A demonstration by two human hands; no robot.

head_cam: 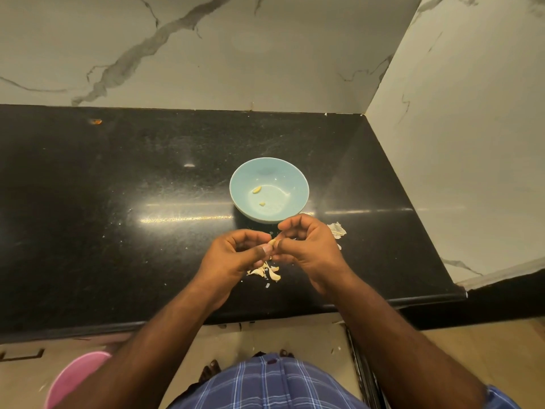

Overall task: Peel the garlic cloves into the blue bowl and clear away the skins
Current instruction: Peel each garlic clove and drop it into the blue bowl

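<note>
A light blue bowl (283, 172) stands on the black counter with two small peeled garlic pieces (256, 189) inside. Just in front of it, my left hand (236, 255) and my right hand (309, 246) meet above the counter, fingertips pinching one small garlic clove (272, 242) between them. A small heap of pale garlic skins (267, 273) lies on the counter under my hands. More garlic skin (337, 230) lies to the right of my right hand.
The black counter (118, 216) ends at a marble wall behind and on the right. Its front edge runs below my wrists. A pink round container (73, 379) sits on the floor at the lower left.
</note>
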